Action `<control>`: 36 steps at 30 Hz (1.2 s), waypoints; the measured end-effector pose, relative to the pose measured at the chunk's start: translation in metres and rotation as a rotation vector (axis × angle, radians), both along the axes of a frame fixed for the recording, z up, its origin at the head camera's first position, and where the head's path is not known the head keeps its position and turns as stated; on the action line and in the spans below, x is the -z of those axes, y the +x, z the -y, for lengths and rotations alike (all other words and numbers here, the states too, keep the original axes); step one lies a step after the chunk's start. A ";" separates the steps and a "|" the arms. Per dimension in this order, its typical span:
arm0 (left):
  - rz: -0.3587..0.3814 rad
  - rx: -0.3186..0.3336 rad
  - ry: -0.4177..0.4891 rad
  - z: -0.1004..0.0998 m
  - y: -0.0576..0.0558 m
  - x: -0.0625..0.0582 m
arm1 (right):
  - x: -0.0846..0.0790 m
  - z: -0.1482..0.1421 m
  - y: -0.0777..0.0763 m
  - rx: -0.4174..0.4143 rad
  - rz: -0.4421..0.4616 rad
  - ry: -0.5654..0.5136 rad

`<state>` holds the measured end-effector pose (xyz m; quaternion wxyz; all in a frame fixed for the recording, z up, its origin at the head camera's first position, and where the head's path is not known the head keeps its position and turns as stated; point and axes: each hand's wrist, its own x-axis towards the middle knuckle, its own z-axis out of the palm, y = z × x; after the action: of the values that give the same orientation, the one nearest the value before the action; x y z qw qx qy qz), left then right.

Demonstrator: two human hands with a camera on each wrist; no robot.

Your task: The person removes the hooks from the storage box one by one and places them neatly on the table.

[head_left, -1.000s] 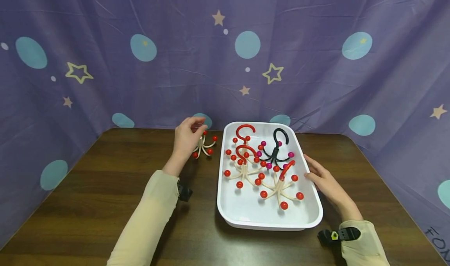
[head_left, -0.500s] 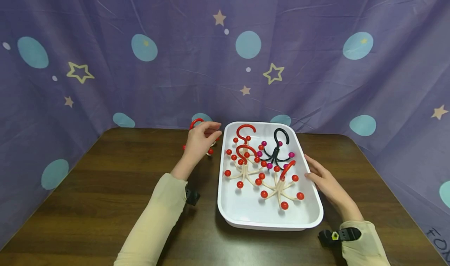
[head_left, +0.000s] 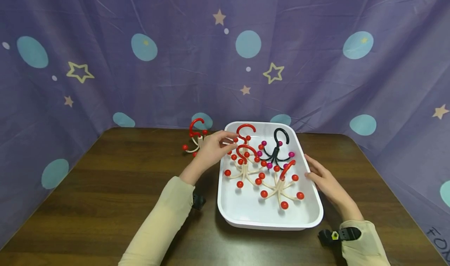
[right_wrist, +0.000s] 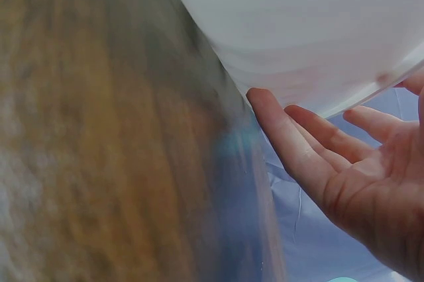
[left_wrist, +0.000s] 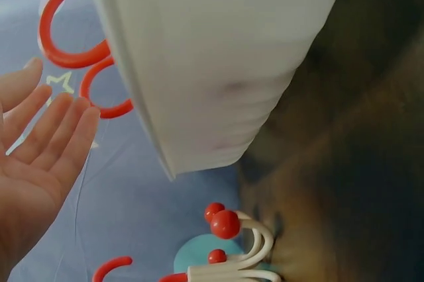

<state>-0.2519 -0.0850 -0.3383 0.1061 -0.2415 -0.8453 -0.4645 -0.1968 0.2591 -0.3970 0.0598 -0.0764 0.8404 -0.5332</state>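
Observation:
My left hand [head_left: 212, 149] is over the back left side of a white tray [head_left: 246, 215], fingers extended and holding nothing. In the left wrist view its fingertips overlap the red hook handles of two scalp massagers standing in the tray. One of these massagers [head_left: 244, 173] has cream legs tipped with red balls. A black massager [head_left: 275, 152] with magenta balls sits at the tray's back right. Outside the tray, another red-handled massager [head_left: 194, 134] stands on the table, partly hidden behind my left hand. My right hand [head_left: 328, 186] touches the tray's right side with fairly straight fingers [right_wrist: 271, 113].
A brown wooden table [head_left: 105, 195] carries everything. Behind it hangs a purple curtain [head_left: 168, 90] with stars and blue ovals. Another cream massager [head_left: 279, 186] stands in the front right of the tray.
My left hand has moved right, from beside the massager on the table to over the tray's left edge, bringing that massager's red handle into sight. The right hand and the tray stay put.

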 end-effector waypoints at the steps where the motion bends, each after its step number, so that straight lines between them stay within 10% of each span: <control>1: 0.022 0.013 -0.010 -0.002 0.001 0.001 | 0.000 0.000 0.000 -0.003 -0.001 -0.002; 19: 0.112 0.055 -0.116 -0.017 0.006 0.006 | 0.001 -0.001 -0.001 -0.006 -0.016 -0.007; 36: -0.038 0.036 -0.102 -0.017 0.011 0.007 | 0.005 -0.001 -0.002 0.006 -0.007 0.009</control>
<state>-0.2412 -0.0683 -0.3455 0.1014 -0.2705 -0.8614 -0.4178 -0.1989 0.2605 -0.4021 0.0555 -0.0754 0.8431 -0.5295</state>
